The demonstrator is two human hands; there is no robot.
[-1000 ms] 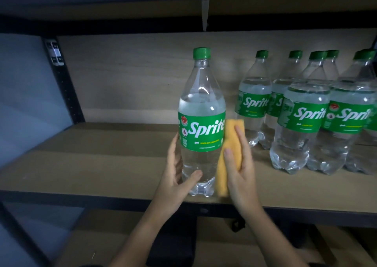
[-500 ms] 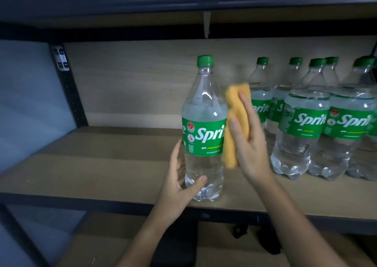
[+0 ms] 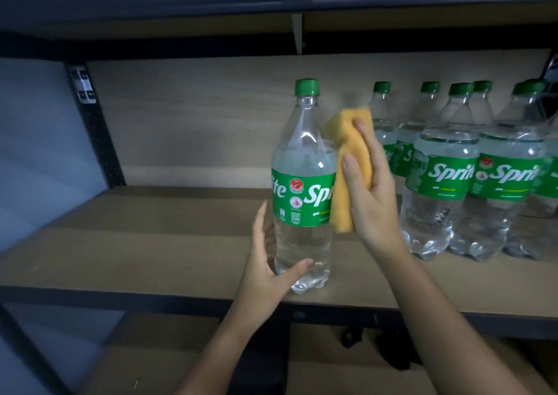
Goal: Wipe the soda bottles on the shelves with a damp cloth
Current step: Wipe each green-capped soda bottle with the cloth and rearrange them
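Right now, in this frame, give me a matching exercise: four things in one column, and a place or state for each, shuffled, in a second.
Things:
1. left hand
2. right hand
3. yellow cloth
4. bottle cluster

Places or states:
A. standing at the shelf's right end
B. around the single bottle near its base
C. pressed against that bottle's right side
D. gripping the cloth

Pairs: 1-B, 2-D, 3-C, 4-A

My clear Sprite bottle (image 3: 303,189) stands upright near the shelf's (image 3: 151,252) front edge, my folded yellow cloth (image 3: 351,165) pressed against its right side.
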